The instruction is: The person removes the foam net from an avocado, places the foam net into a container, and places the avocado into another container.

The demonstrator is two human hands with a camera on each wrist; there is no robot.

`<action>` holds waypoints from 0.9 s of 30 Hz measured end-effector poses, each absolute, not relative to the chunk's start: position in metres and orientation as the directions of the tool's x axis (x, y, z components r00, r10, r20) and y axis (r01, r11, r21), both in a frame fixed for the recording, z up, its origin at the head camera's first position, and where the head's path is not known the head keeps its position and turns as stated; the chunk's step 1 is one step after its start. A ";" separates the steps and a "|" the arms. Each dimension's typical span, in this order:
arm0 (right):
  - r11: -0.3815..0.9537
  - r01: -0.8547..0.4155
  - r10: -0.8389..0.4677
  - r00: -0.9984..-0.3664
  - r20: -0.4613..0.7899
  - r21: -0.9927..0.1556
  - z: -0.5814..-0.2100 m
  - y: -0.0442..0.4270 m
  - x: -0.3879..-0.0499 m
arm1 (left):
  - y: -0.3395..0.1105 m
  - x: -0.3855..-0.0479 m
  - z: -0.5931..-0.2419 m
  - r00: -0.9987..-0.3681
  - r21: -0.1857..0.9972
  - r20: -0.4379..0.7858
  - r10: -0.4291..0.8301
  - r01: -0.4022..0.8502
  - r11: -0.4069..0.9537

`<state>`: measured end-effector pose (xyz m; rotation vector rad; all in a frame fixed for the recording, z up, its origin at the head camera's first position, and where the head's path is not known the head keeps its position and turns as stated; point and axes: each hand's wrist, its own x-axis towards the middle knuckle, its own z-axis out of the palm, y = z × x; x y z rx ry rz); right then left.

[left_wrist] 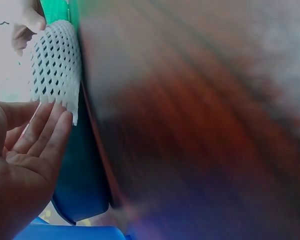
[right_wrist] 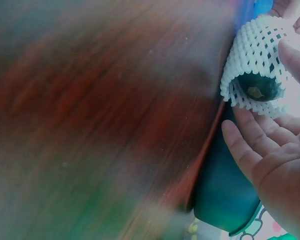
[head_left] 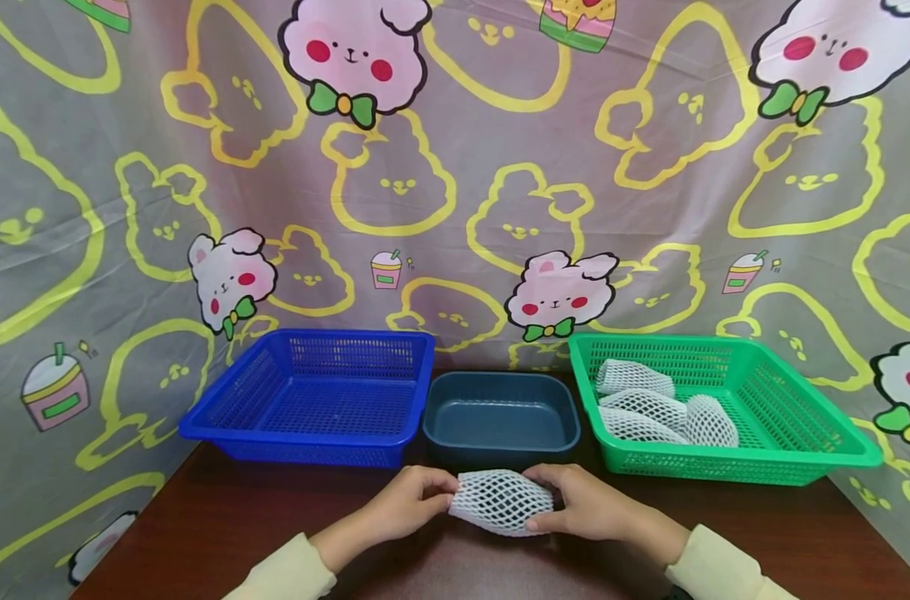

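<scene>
A white foam net sleeve (head_left: 502, 502) is held in front of the dark teal bin, above the table. Its open end in the right wrist view shows a dark green fruit (right_wrist: 258, 87) with a brownish scar; most of the fruit is hidden by the mesh. My left hand (head_left: 413, 504) pinches the sleeve's left end between thumb and fingers, as the left wrist view also shows at the net's edge (left_wrist: 55, 97). At the other end, my right hand (head_left: 586, 504) grips the sleeve, thumb on the near side and fingers beyond it.
A blue basket (head_left: 305, 450) stands at the left, with nothing visible in it. The dark teal bin (head_left: 500, 454) sits in the middle. In the green basket (head_left: 732, 467) at the right lie several white foam net sleeves (head_left: 642, 408). A patterned cloth (head_left: 455, 208) hangs behind.
</scene>
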<state>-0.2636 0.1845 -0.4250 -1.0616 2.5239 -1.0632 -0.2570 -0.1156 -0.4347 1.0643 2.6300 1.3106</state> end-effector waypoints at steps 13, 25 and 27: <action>0.481 -0.512 -0.678 -0.732 0.068 -0.711 -0.427 0.184 -0.264 | -0.104 -0.267 -0.431 -0.786 0.723 0.269 0.557 0.547 0.422; 0.456 -0.526 -0.685 -0.722 0.094 -0.717 -0.431 0.185 -0.263 | -0.091 -0.267 -0.438 -0.787 0.901 0.122 0.605 0.344 0.266; 0.457 -0.525 -0.684 -0.724 0.094 -0.718 -0.430 0.186 -0.263 | -0.089 -0.268 -0.441 -0.781 0.916 0.106 0.616 0.318 0.245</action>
